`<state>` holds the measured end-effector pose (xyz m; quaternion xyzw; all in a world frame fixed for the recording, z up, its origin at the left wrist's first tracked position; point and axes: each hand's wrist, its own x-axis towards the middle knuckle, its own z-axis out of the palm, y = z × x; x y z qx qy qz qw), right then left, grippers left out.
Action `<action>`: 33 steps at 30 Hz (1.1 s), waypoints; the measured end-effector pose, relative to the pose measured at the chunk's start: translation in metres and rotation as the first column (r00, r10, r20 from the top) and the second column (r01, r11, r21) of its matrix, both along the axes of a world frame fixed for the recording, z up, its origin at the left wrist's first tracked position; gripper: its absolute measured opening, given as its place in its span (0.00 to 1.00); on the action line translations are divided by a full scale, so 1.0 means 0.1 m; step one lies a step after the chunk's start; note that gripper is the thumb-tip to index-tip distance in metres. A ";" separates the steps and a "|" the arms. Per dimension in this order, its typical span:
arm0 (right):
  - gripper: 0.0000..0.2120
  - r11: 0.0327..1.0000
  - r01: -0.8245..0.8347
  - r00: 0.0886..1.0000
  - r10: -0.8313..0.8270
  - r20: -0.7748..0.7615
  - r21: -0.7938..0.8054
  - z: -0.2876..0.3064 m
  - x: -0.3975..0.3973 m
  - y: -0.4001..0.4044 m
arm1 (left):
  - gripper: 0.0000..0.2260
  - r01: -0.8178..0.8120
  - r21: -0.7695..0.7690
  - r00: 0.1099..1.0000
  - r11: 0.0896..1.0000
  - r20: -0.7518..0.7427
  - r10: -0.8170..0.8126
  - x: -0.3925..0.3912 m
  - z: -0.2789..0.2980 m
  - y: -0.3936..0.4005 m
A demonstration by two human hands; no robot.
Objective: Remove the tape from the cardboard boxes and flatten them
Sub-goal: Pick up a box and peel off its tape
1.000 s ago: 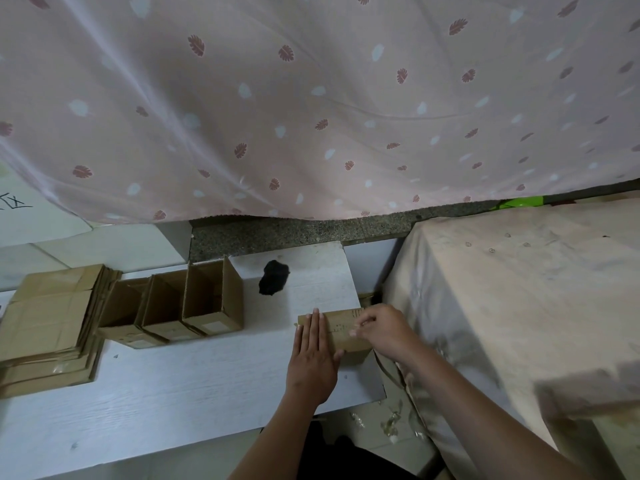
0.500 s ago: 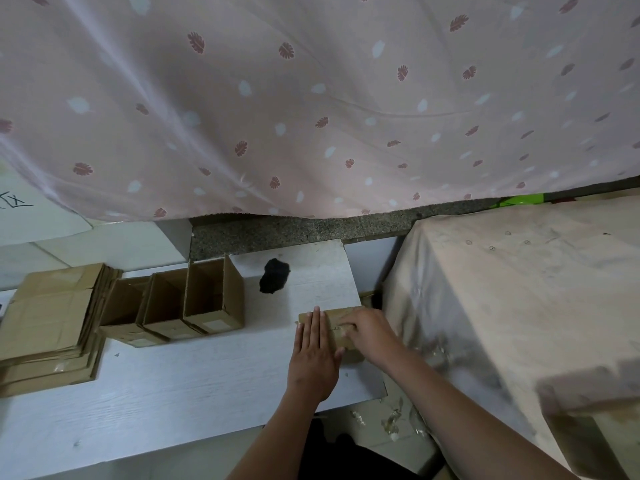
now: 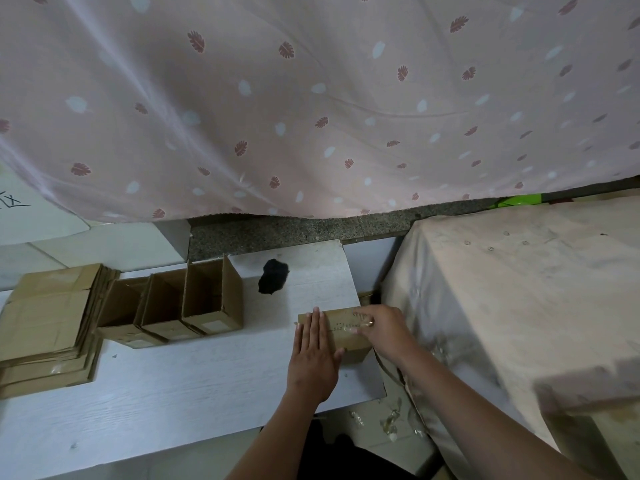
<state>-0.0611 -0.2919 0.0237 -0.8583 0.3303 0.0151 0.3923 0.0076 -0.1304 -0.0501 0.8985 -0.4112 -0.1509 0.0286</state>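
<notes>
On the white table (image 3: pixel 180 393), bare surface runs along the near edge from the left corner to the left hand (image 3: pixel 313 355), and a strip lies open between that hand and the three open boxes (image 3: pixel 180 306). Those boxes stand side by side and, touching the stack of flattened cardboard (image 3: pixel 48 323), wall off the far left. A black blotch (image 3: pixel 273 281) lies flat behind. The taped box (image 3: pixel 346 332) and right hand (image 3: pixel 384 330) fill the right edge. The cloth-covered block (image 3: pixel 519 289) rises just beside, leaving a narrow gap. The curtain (image 3: pixel 311 98) overhangs the far side.
</notes>
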 end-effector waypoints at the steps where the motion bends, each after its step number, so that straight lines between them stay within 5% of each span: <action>1: 0.13 1.000 -0.006 1.000 0.006 -0.002 -0.003 -0.01 0.01 0.00 | 0.34 0.001 0.000 1.000 1.000 0.002 -0.001 0.00 0.00 0.00; 4: 0.05 1.000 0.008 1.000 -0.008 -0.025 -0.014 -0.03 0.01 0.03 | 0.34 0.005 0.006 1.000 1.000 0.008 -0.005 0.00 0.00 0.00; 15: 0.13 0.973 -0.028 0.988 0.062 -0.143 0.227 0.02 0.03 -0.01 | 0.34 0.001 0.000 1.000 1.000 0.009 -0.001 0.01 -0.02 0.01; 24: 0.07 0.991 -0.110 0.983 0.098 -0.156 -0.073 0.07 0.06 -0.10 | 0.34 -0.009 -0.018 1.000 1.000 -0.002 0.009 0.01 -0.03 0.01; 29: 0.16 0.990 -0.124 0.987 0.116 -0.112 -0.071 0.09 0.05 -0.08 | 0.34 -0.016 -0.010 1.000 1.000 -0.011 0.015 0.01 -0.02 0.01; 33: 0.12 0.989 -0.124 0.988 0.115 -0.104 -0.085 0.08 -0.02 -0.11 | 0.34 -0.012 -0.012 1.000 1.000 -0.002 0.012 0.01 -0.02 0.02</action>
